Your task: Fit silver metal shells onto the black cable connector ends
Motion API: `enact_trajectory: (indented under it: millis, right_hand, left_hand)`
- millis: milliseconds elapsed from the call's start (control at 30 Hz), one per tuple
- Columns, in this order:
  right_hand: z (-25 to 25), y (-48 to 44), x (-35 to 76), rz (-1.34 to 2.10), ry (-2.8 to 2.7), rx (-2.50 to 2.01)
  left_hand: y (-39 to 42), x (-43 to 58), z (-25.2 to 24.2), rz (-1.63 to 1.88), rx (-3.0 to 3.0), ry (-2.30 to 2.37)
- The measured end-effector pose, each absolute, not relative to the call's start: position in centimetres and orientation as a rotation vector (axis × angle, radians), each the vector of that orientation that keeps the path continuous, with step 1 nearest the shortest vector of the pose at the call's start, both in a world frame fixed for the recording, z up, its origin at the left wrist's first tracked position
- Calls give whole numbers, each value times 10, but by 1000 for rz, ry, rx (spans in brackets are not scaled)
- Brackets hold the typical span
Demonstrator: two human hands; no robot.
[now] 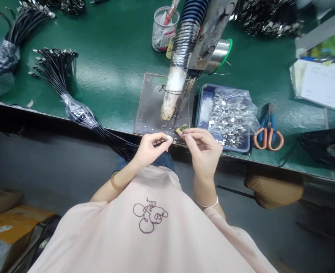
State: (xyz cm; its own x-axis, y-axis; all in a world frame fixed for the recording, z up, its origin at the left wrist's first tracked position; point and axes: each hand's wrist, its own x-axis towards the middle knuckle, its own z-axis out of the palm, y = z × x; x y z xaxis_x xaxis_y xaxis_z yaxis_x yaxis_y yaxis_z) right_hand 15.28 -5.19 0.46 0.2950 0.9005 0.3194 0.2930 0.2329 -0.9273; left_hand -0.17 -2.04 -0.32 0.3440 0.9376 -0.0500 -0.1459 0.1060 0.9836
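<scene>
My left hand [153, 147] is closed in a pinch on a small connector [174, 140] with a metallic glint, just past the bench's front edge. Close by on the right, my right hand [203, 146] pinches with thumb and forefinger; what sits between those fingertips is too small to name. A yellow, darkened scrap like a sponge [181, 129] lies right at these fingertips. Above both hands hang a soldering iron's tip [184, 100] and a wrapped white tube [173, 91], over a grey plate [148, 102]. Black cables [110, 138] run to beside my left wrist.
A blue tray [221, 146] of small metal parts in plastic stands right of the plate, with orange-handled cutters [269, 132] beyond. Behind are a solder spool [220, 55] and a clear cup [163, 34]. Another cable bundle [2, 57] lies at left, papers [323, 85] at right.
</scene>
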Motion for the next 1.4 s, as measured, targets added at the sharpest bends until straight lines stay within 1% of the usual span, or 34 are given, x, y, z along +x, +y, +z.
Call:
enact_trajectory:
  millis: [133,400,467,600,767,867,1033,1233,1400]
  right_hand:
    - [0,-52,153,746,-1298,-1306]
    - [-6,-52,146,766,-1262,-1281]
    - [-6,-55,141,712,-1273,-1294]
    - [-6,-58,133,488,-1308,-1358]
    - [-7,-55,139,648,-1255,-1331]
    - [-7,-53,144,686,-1298,-1328]
    - [-4,-55,146,555,-1420,-1340]
    - [2,-57,156,325,-1726,-1306]
    - [7,-59,160,387,-1782,-1287]
  left_hand:
    - [-21,0,-7,1056,1200,929]
    - [-25,1,-10,1149,1543,1018]
    - [-27,2,-10,1167,1602,1043]
    - [-27,2,-10,1088,1523,998]
    - [-21,-2,-5,996,1299,846]
    - [-19,-4,-5,968,1228,827]
    - [-17,-4,-4,922,1175,788]
    - [-12,-8,-3,772,1149,773]
    - [-8,-12,1,649,1127,758]
